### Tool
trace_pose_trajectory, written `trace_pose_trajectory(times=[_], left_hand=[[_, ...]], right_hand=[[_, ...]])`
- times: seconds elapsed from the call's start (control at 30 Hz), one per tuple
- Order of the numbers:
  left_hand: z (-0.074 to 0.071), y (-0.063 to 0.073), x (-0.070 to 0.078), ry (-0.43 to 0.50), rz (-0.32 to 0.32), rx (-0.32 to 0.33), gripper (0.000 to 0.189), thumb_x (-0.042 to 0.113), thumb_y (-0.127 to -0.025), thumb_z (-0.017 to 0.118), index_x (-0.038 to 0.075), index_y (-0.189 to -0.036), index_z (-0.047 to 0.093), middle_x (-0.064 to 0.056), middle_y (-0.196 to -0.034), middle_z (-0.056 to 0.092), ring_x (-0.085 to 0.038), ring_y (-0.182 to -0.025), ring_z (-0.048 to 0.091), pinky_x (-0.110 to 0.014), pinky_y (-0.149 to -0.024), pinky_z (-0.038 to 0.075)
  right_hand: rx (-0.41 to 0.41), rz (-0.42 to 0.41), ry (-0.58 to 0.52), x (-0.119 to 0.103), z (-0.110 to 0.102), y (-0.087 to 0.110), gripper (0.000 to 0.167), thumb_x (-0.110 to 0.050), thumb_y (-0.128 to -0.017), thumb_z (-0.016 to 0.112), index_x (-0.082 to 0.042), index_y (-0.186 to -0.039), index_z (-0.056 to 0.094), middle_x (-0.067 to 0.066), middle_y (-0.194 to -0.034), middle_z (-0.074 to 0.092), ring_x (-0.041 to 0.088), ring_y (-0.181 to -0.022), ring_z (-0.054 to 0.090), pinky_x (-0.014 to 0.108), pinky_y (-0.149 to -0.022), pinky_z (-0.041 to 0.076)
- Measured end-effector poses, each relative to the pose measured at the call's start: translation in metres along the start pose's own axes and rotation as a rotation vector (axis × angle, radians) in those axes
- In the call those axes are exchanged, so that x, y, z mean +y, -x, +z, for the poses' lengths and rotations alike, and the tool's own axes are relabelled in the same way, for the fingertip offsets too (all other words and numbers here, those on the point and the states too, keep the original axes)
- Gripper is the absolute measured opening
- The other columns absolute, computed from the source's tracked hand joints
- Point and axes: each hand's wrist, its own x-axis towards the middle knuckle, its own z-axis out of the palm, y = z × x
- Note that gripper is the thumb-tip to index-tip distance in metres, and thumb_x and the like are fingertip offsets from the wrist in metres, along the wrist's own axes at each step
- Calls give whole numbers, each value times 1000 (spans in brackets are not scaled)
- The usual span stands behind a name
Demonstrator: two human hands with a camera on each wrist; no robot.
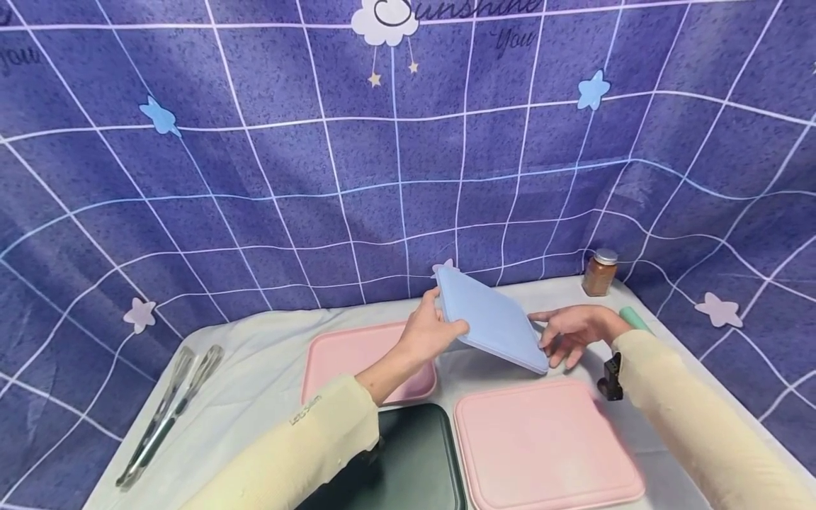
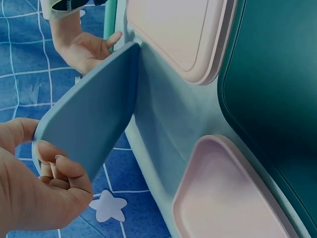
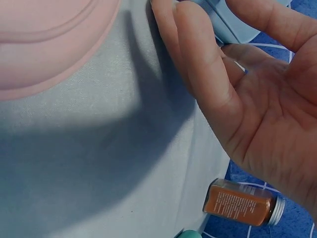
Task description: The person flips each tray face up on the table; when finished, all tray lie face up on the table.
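Note:
A light blue rectangular tray [image 1: 491, 319] is held up off the table, tilted with its right end lower. My left hand [image 1: 430, 331] grips its left edge, thumb on one face and fingers on the other. In the left wrist view the same hand [image 2: 47, 191] pinches the end of the tray [image 2: 91, 111]. At the lower right corner is my right hand [image 1: 574, 331], fingers loosely bent beside the edge. The right wrist view shows that palm [image 3: 267, 104] spread, with the blue tray [image 3: 240, 25] partly hidden behind the fingers; contact is unclear.
Below lie a smaller pink tray [image 1: 338, 347], a dark green tray [image 1: 423, 453] and a larger pink tray [image 1: 548, 443]. Metal tongs [image 1: 172, 404] lie at the left. A spice jar [image 1: 600, 274] stands at the back right, near a green object [image 1: 633, 318] partly hidden by my wrist.

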Motion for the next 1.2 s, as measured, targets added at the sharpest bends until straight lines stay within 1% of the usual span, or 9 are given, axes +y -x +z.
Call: trace_pose_trajectory(times=[0.17,0.37,0.47,0.57,0.7,0.83,1.0,1.1,1.2], left_hand=[[1,0,1,-11,3,4,92,12,-76,71,8,-156,27,-11,-101,74,-15,-80,61,-26,-64,44],[2,1,1,-37,5,23,92,12,-76,72,6,-156,27,-11,-98,74,-15,-80,62,-26,-66,44],[4,2,2,-55,19,34,90,13,-77,72,5,-155,29,-10,-95,74,-15,-77,61,-27,-64,44],[4,2,3,-74,32,54,88,15,-77,72,5,-154,31,-8,-93,73,-14,-76,60,-27,-65,44],[4,3,6,-101,32,67,86,18,-78,72,6,-153,32,-5,-92,72,-14,-71,58,-27,-61,43],[5,3,7,-124,45,72,83,19,-79,71,6,-152,34,-3,-90,71,-12,-66,57,-27,-58,42],[7,2,8,-156,64,86,82,20,-79,70,3,-151,35,-1,-81,66,-10,-59,52,-26,-54,39],[7,4,9,-162,70,98,81,20,-79,71,3,-150,35,0,-78,63,-11,-59,51,-26,-54,39],[8,5,9,-174,72,112,81,21,-78,71,2,-149,37,0,-78,61,-12,-61,51,-27,-56,39]], right_hand=[[22,7,52,-3,2,1,98,-13,-89,63,-15,-162,-2,14,-92,62,22,-74,71,37,-62,60],[74,24,243,-23,3,11,95,-26,-93,64,-12,-162,0,16,-97,65,23,-69,70,38,-59,59],[99,22,306,-49,6,20,89,-37,-100,57,-12,-162,-2,17,-95,65,22,-65,69,38,-59,58],[121,9,341,-87,14,28,87,-46,-102,51,-14,-162,-2,18,-94,63,23,-65,68,38,-61,59],[160,-34,367,-137,32,34,86,-50,-102,49,-17,-163,-1,23,-105,62,25,-69,69,38,-62,59],[206,-66,390,-177,56,35,85,-54,-101,49,-21,-163,0,26,-116,57,31,-79,69,38,-62,59],[277,-63,513,-206,75,31,82,-56,-100,48,-19,-163,11,25,-115,55,32,-78,72,39,-65,60],[285,-30,588,-216,81,28,73,-52,-100,48,-16,-159,25,24,-114,54,33,-76,73,40,-68,61],[280,6,617,-220,87,26,60,-46,-99,53,-14,-149,39,23,-116,53,34,-81,71,41,-72,61]])
